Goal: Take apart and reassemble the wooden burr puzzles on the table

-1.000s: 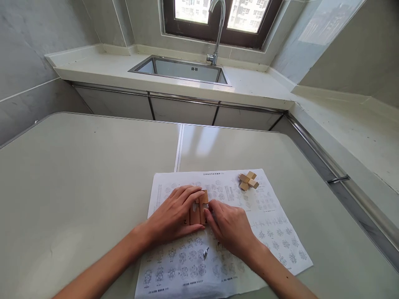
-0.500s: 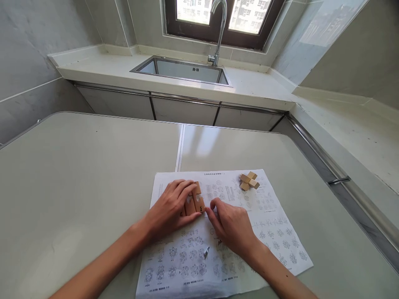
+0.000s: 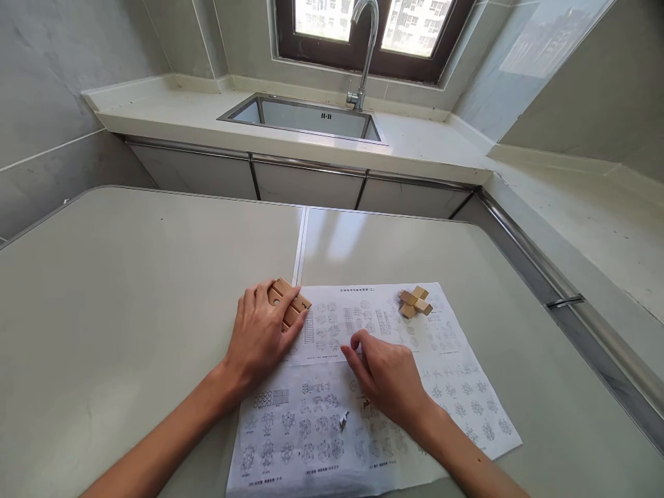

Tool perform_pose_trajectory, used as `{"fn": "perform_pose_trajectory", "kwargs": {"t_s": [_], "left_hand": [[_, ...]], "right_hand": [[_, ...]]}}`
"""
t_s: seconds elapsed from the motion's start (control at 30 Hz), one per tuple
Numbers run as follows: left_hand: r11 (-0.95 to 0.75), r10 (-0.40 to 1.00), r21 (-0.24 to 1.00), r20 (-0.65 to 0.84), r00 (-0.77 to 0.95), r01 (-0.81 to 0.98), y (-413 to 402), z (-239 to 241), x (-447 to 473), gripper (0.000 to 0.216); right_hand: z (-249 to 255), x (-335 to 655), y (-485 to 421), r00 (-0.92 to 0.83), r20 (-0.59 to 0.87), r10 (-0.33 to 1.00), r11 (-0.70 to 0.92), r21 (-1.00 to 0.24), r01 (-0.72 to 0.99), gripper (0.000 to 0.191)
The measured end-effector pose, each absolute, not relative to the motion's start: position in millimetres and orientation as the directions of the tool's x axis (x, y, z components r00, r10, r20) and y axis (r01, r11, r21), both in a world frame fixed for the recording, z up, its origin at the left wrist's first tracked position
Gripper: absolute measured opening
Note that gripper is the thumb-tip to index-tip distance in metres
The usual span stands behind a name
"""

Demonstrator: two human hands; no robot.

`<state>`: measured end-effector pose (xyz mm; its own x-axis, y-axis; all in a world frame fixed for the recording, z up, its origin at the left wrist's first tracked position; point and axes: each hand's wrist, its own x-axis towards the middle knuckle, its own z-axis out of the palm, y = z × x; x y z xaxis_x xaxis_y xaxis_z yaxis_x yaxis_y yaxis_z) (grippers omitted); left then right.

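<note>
My left hand (image 3: 261, 324) is closed round a group of small notched wooden puzzle pieces (image 3: 301, 302), held side by side at the upper left corner of a printed sheet (image 3: 321, 370). Its fingers hide part of them, so I cannot tell how many there are. Over the middle of the sheet rests my right hand (image 3: 388, 379), its fingers curled in and the thumb sticking out, with nothing visible in it. A wooden cross-shaped puzzle (image 3: 415, 302) lies on the sheet's upper right part, apart from both hands.
The creased sheet, covered in line diagrams and with a small tear, lies on a pale table (image 3: 129, 290) with a seam (image 3: 299, 249). Beyond the table's far edge stands a counter (image 3: 171, 114) with a sink (image 3: 311, 126) and a tap (image 3: 367, 62). Another counter (image 3: 586, 207) runs along the right.
My left hand has moved up and left with the wooden pieces, which are now turned at a slant, away from my right hand. The right hand and the cross-shaped puzzle stay put.
</note>
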<state>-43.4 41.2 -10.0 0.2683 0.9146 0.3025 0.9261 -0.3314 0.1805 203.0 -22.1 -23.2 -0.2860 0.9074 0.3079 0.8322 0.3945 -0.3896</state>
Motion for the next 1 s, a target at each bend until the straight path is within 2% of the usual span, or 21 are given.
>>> {"fn": "perform_pose_trajectory", "kwargs": {"t_s": [0.27,0.5,0.67,0.83,1.0], "left_hand": [[-0.274,0.926,0.144,0.307,0.220,0.951,42.7,-11.0,-45.2,0.050],[-0.329,0.886,0.112,0.379,0.266,0.938,43.3,-11.9,-45.6,0.050],[-0.498,0.797,0.132,0.459,0.393,0.857,40.6,-5.1,-42.8,0.043],[-0.779,0.570,0.143,0.567,0.595,0.610,32.2,0.3,-33.6,0.027],[-0.905,0.400,0.132,0.590,0.702,0.405,23.7,-0.8,-25.2,0.015]], "right_hand": [[-22.9,204.2,-22.2,-0.293,0.298,0.909,0.396,-0.396,0.828,0.041],[-23.5,204.2,-22.4,-0.283,0.290,0.914,0.387,-0.420,0.821,0.039],[-23.0,206.0,-21.9,-0.225,0.275,0.935,0.343,-0.530,0.776,0.035],[-19.5,208.7,-18.2,-0.101,0.206,0.973,0.220,-0.714,0.664,0.033],[-13.8,219.3,-10.1,0.111,0.255,0.960,0.150,-0.811,0.566,0.029]]}}
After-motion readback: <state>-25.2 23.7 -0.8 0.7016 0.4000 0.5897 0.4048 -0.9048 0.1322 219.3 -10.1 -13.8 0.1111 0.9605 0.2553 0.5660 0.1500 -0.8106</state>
